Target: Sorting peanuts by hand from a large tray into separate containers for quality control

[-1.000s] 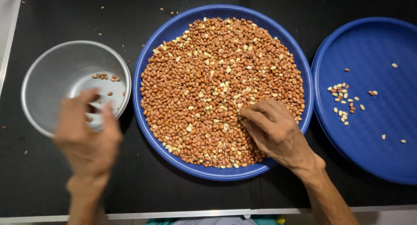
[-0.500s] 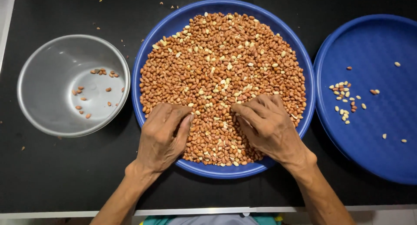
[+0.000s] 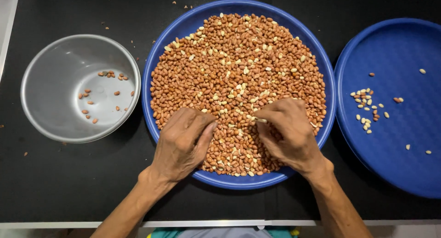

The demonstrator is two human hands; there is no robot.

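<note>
**A:** Blue plastic, the big round tray (image 3: pixel 154 82), heaped with red-brown peanuts (image 3: pixel 229 72) nearly to the rim. From my monitor, both hands are low in the near half of the heap. The left hand (image 3: pixel 183 144) lies palm down, fingers pressed together and curled, tips buried in the nuts. I can't tell if it pinches anything.

**B:** And the right?

**A:** The right hand (image 3: pixel 289 132) has thumb and forefinger pinched on one pale nut (image 3: pixel 261 121), just above the heap near the middle.

**B:** Risks?

**A:** My judgement only: the heap sits close to the near rim, so a sweep of either wrist could push nuts over onto the table. The pinch is a small one, so the pale nut could drop back and get lost among the others. A heavy lean on the near edge might tip the tray.

**B:** Surface, surroundings?

**A:** Black table top (image 3: pixel 69 183), matte, with a few crumbs scattered on it. A grey metal bowl (image 3: pixel 41 68) sits left, holding a few dark nuts. A second blue tray (image 3: pixel 404 49) sits right, cut by the frame, with a small cluster of pale nuts. A pale edge runs along the near side.
</note>
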